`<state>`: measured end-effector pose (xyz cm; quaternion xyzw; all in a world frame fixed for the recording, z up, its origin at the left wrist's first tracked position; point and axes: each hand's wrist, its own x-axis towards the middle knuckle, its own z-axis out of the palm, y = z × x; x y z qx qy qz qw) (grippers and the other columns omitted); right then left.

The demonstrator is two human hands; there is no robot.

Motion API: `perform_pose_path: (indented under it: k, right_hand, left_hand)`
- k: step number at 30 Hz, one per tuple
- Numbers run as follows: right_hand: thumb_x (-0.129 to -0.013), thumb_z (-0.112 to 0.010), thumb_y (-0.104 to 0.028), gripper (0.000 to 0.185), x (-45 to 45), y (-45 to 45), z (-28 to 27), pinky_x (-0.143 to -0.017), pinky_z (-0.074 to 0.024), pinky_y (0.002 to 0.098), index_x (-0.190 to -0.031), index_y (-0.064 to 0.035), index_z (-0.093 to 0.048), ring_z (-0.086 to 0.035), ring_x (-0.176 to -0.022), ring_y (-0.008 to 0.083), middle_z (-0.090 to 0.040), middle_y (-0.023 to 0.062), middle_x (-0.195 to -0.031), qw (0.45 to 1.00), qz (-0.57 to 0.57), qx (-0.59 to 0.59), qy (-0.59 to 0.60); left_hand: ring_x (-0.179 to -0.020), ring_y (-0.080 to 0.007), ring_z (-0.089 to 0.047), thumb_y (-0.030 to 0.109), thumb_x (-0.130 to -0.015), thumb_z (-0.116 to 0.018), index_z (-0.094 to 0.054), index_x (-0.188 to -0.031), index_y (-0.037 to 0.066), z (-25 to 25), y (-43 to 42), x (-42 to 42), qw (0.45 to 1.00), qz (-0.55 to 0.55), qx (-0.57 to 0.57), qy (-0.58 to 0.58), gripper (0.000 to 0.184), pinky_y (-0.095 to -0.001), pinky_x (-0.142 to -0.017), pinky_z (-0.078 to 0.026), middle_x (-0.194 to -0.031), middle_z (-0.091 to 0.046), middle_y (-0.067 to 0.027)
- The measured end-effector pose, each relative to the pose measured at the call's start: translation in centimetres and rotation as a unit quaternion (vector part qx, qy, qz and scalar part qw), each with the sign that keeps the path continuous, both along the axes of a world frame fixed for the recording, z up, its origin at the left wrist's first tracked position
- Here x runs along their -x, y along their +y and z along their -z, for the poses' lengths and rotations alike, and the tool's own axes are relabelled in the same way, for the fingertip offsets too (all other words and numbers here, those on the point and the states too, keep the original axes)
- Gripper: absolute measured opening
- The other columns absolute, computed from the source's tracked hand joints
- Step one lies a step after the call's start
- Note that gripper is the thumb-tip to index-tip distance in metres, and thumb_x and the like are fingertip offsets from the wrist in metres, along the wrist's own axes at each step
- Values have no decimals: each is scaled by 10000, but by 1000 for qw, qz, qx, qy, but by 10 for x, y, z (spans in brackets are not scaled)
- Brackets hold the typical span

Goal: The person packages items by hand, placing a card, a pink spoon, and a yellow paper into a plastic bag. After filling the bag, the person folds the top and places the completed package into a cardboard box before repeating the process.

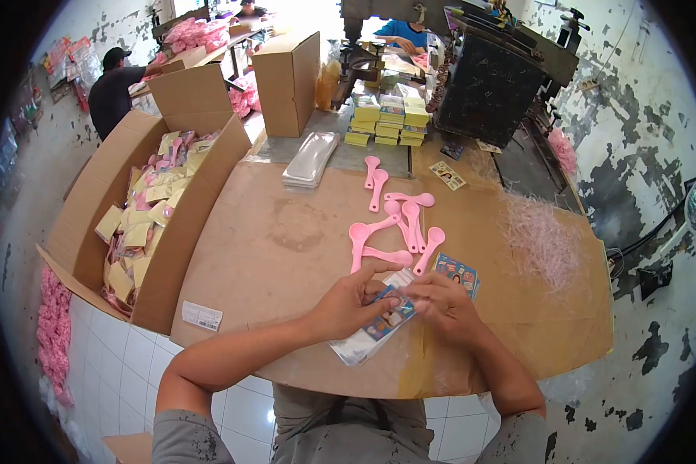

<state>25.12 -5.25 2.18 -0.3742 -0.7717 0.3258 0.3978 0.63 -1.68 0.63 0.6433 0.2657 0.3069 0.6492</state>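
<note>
My left hand is closed on a blue printed card, its thumb lying across the card. Just right of it, my right hand has its fingers curled together by the card's upper edge; what they pinch is too small and blurred to make out. Beneath the card lies a pile of clear plastic bags. Beyond my right hand rests a stack of blue printed cards. Several pink measuring spoons are spread in front of both hands, some overlapping.
At left stands an open carton full of packed bags. Clear bags and yellow-edged card stacks lie farther back. A dark machine stands at back right, with shredded filler nearer. Other people work behind.
</note>
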Motion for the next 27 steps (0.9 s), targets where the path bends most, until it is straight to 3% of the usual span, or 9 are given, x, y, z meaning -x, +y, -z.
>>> perform_pose_path:
  k: [4,7,10,13,17,19,23,25,27]
  right_hand:
    - [-969,-662,-116,246,-6,15,-2,-971,-495,380,-1185,-4,-697,-629,-1127,258,-674,151,-1153,994,-9,64,92]
    - [-950,-641,-100,291,-3,40,-13,-1034,-468,417,-1233,-50,-687,-607,-1182,306,-645,168,-1265,996,63,56,-29]
    - [-916,-628,-99,343,21,71,-6,-1088,-431,458,-1257,-101,-670,-582,-1227,337,-619,146,-1347,977,-69,-70,-189]
    - [-870,-640,-118,362,49,90,0,-1101,-418,463,-1231,-125,-660,-570,-1234,338,-613,111,-1326,928,-97,-266,-243]
    - [-846,-676,-136,300,56,96,-7,-1086,-419,462,-1145,-123,-665,-578,-1215,313,-629,82,-1213,964,-131,-172,-156]
    - [-846,-701,-103,279,41,109,7,-1031,-465,457,-1122,-125,-662,-610,-1160,295,-628,78,-1163,929,-111,-262,-238]
    - [-882,-717,22,355,18,77,-32,-861,-565,361,-1206,-67,-600,-671,-1003,197,-635,91,-1138,994,85,-55,37]
    - [-902,-711,58,414,9,68,-38,-787,-589,299,-1275,-29,-553,-684,-943,154,-637,98,-1135,961,111,62,245]
    - [-921,-701,49,450,13,52,-46,-788,-593,278,-1324,-2,-509,-687,-955,139,-636,92,-1134,951,108,72,280]
  left_hand:
    - [-1037,-124,-690,21,-1008,-643,-419,-1503,47,-3,1,2,999,-2,11,-36,544,-276,-849,-574,-1134,-730,-122]
    - [-1035,-123,-689,23,-1004,-643,-440,-1487,40,-22,5,10,997,-37,10,-72,523,-270,-857,-575,-1165,-720,-116]
    - [-1051,-116,-683,32,-1004,-642,-447,-1480,35,-42,4,16,991,-25,12,-134,514,-270,-871,-568,-1193,-714,-103]
    - [-1070,-114,-680,40,-1009,-637,-454,-1475,36,-33,6,17,995,0,-36,-94,501,-272,-891,-560,-1203,-713,-93]
    - [-1067,-110,-680,52,-1011,-641,-464,-1470,49,-27,11,17,993,-5,-43,-109,492,-275,-896,-555,-1196,-721,-95]
    - [-1051,-110,-685,57,-1011,-645,-468,-1464,51,-32,10,19,994,-1,-12,-107,486,-274,-882,-561,-1196,-724,-101]
    - [-1016,-106,-696,61,-1013,-647,-449,-1481,49,-34,12,20,997,-15,9,-70,509,-262,-842,-569,-1178,-732,-108]
    - [-998,-97,-696,52,-1019,-631,-421,-1504,46,-32,11,18,997,-25,10,-69,528,-245,-809,-569,-1165,-734,-111]
    - [-1005,-100,-695,48,-1020,-628,-408,-1510,44,-22,13,14,997,-23,10,-78,538,-248,-817,-569,-1169,-731,-111]
